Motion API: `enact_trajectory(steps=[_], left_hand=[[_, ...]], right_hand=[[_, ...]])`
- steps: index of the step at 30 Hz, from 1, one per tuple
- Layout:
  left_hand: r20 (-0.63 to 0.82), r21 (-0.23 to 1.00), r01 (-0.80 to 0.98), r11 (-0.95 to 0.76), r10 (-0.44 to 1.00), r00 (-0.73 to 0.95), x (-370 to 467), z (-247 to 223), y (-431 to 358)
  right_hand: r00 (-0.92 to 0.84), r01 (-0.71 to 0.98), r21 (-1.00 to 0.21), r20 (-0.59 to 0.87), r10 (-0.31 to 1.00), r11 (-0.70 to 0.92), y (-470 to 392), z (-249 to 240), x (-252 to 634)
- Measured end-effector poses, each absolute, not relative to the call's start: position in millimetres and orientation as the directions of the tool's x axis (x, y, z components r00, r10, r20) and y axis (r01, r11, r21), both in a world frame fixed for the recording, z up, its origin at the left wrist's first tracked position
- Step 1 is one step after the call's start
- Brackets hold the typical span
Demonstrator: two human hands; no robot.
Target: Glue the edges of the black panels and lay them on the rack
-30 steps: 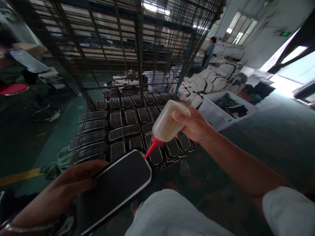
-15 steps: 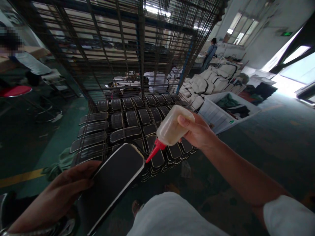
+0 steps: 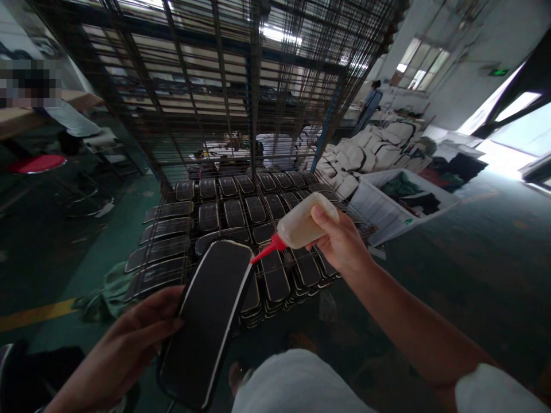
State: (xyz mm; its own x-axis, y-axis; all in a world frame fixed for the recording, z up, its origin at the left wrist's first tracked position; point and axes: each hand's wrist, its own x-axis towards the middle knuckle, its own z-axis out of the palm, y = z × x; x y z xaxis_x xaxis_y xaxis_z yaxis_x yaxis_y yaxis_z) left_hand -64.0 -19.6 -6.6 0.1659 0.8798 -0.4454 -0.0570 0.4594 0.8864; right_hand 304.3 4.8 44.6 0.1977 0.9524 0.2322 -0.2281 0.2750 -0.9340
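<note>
My left hand (image 3: 148, 330) grips the left edge of a dark, rounded rectangular panel (image 3: 209, 321), held tilted in front of me. A pale line of glue runs along much of the panel's rim. My right hand (image 3: 340, 238) is wrapped round a translucent squeeze bottle (image 3: 303, 221) with a red nozzle. The bottle leans down to the left, and its nozzle tip (image 3: 253, 261) is at the panel's upper right corner. Whether the tip touches the panel I cannot tell. Beyond both hands, many similar dark panels (image 3: 232, 213) lie in rows on a wire rack.
The tall wire rack (image 3: 253, 97) rises straight ahead. On the right stand a white bin (image 3: 374, 209) holding dark cloth and a heap of white pieces (image 3: 365, 149). A red stool (image 3: 38, 163) and a seated person (image 3: 75, 117) are at left; another person (image 3: 371, 103) stands far back.
My left hand has turned the panel more upright. The nozzle tip has moved from near the right corner to the upper right edge, and the bottle lies flatter.
</note>
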Motion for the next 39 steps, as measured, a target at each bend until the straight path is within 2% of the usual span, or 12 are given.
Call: enact_trajectory(steps=[10,22,32,39], left_hand=[[-0.477,0.854,-0.148,0.498,0.865,0.159,-56.9,-7.9,-18.4],[-0.436,0.840,-0.276,0.468,0.884,0.170,-45.0,-7.9,-20.0],[-0.425,0.830,-0.318,0.458,0.889,0.172,-34.4,-1.8,-16.0],[-0.426,0.826,-0.366,0.429,0.900,0.094,-27.2,7.2,-12.9]], right_hand=[[0.286,-0.224,-0.917,0.261,0.922,0.329,5.6,40.3,300.0],[0.218,-0.268,-0.931,0.190,0.957,0.246,-22.6,30.0,286.8],[0.110,-0.241,-0.950,0.176,0.978,0.198,-44.6,23.3,279.1],[0.037,-0.208,-0.963,0.165,0.986,0.169,-57.8,13.9,278.6]])
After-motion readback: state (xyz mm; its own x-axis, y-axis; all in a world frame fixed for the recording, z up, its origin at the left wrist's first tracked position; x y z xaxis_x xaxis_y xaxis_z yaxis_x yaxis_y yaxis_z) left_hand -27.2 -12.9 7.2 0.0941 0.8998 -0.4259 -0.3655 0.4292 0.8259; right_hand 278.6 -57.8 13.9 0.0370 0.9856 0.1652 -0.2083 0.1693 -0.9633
